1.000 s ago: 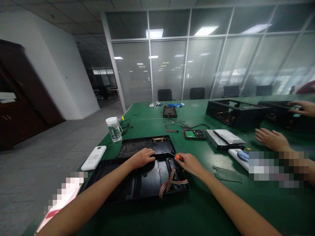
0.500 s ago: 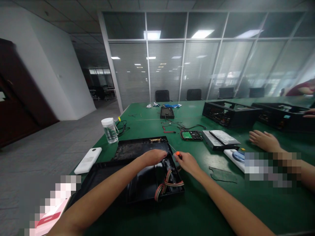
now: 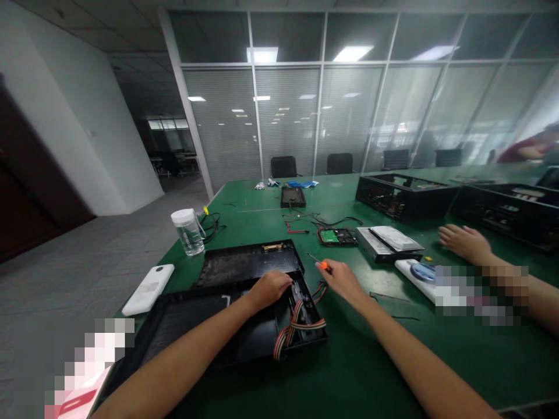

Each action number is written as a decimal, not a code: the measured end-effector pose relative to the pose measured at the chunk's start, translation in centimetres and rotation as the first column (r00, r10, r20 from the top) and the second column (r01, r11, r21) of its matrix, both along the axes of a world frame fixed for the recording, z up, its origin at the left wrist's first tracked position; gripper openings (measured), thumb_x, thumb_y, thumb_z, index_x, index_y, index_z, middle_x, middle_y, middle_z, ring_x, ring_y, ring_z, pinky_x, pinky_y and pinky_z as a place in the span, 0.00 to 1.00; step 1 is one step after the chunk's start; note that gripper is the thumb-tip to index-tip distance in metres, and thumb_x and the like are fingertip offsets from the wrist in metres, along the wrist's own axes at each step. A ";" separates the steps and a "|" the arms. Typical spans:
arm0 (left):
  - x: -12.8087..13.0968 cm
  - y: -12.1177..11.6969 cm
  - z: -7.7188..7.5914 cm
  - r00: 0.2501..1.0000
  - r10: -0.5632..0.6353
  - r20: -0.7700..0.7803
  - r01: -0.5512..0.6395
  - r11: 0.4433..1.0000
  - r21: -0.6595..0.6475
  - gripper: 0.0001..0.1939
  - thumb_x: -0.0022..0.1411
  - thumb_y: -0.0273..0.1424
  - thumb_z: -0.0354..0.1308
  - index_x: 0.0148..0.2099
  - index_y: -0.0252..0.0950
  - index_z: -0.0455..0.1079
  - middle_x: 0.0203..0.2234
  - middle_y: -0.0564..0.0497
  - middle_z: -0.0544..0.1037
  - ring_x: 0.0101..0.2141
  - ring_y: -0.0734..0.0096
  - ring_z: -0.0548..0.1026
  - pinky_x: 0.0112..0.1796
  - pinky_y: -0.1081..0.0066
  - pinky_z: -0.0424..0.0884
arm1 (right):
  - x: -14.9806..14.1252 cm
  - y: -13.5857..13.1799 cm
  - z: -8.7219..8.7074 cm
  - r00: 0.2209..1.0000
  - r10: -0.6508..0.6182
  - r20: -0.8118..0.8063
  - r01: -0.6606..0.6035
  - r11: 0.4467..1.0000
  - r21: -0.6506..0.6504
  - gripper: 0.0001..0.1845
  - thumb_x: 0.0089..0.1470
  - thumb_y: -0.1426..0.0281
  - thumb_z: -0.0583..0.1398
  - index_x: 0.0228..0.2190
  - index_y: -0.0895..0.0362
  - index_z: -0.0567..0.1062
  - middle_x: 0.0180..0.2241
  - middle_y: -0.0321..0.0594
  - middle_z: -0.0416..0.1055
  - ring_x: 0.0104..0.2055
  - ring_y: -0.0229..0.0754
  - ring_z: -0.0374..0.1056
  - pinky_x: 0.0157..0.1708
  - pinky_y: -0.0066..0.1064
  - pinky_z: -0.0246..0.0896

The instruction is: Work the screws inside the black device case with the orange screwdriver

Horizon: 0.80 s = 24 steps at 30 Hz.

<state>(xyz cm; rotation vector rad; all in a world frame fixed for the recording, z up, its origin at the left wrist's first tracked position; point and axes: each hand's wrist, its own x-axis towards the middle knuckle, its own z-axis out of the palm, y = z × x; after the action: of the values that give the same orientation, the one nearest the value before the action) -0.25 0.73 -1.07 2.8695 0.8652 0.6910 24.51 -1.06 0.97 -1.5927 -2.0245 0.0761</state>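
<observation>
In my right hand (image 3: 343, 279) is a screwdriver (image 3: 324, 266) with an orange and black handle. Its thin blade points up and left, above the table and apart from the case. My left hand (image 3: 271, 286) is over the inner side of a black metal case (image 3: 248, 340), fingers pinched together at the edge of its narrow right compartment. Whatever those fingertips hold is hidden. Striped ribbon wires (image 3: 293, 329) loop out of that compartment over the front edge. Behind the case lies a flat black panel (image 3: 244, 263) with a brass-coloured connector.
A water bottle (image 3: 187, 233) and a white phone-like item (image 3: 148, 289) stand left. Rightward are a green circuit board (image 3: 331, 235), a metal drive (image 3: 388, 243) and black computer cases (image 3: 404, 198). Another person's hand (image 3: 465, 243) rests at the right.
My right hand has drawn the screwdriver slightly up and right, away from the case. My left hand has shifted slightly left and down. The view has tilted a little.
</observation>
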 end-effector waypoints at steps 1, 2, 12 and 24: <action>-0.1 0.0 0.1 1.000 -0.012 -0.023 0.012 1.000 0.008 0.12 0.65 0.27 0.45 0.43 0.32 0.69 0.37 0.45 0.75 0.40 0.68 0.71 0.44 0.68 0.66 | -0.1 -0.1 0.1 1.000 -0.002 0.004 0.002 1.000 -0.004 0.20 0.57 0.57 0.47 0.24 0.55 0.69 0.22 0.37 0.68 0.23 0.38 0.61 0.25 0.26 0.47; -0.2 0.0 0.2 0.998 -0.028 -0.047 0.029 1.000 0.011 0.12 0.65 0.26 0.45 0.43 0.32 0.69 0.38 0.45 0.75 0.40 0.69 0.71 0.44 0.68 0.66 | -0.1 -0.1 0.1 1.000 -0.005 0.006 0.005 1.000 -0.010 0.20 0.57 0.57 0.47 0.24 0.55 0.69 0.22 0.38 0.69 0.23 0.38 0.61 0.25 0.26 0.47; -0.2 0.1 0.1 1.000 0.009 0.004 -0.009 1.000 -0.019 0.12 0.65 0.29 0.45 0.43 0.34 0.69 0.37 0.47 0.75 0.40 0.70 0.71 0.44 0.69 0.66 | 0.4 0.3 0.1 0.995 -0.093 0.034 0.093 0.996 -0.008 0.20 0.56 0.56 0.48 0.25 0.54 0.70 0.22 0.39 0.70 0.24 0.40 0.65 0.24 0.27 0.48; -0.3 -0.8 1.0 0.992 0.026 -0.123 -0.025 1.000 0.007 0.10 0.63 0.27 0.47 0.45 0.34 0.65 0.38 0.46 0.72 0.41 0.67 0.69 0.44 0.68 0.64 | 4.0 0.9 1.5 0.844 0.092 -0.528 -0.269 0.925 -0.269 0.16 0.49 0.65 0.53 0.41 0.55 0.58 0.27 0.31 0.63 0.20 0.31 0.58 0.20 0.23 0.54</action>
<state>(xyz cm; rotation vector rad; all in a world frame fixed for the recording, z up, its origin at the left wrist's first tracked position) -0.52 -0.06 -0.09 2.9370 0.9176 0.5234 28.54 -0.14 2.43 -1.3640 -1.7853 0.8684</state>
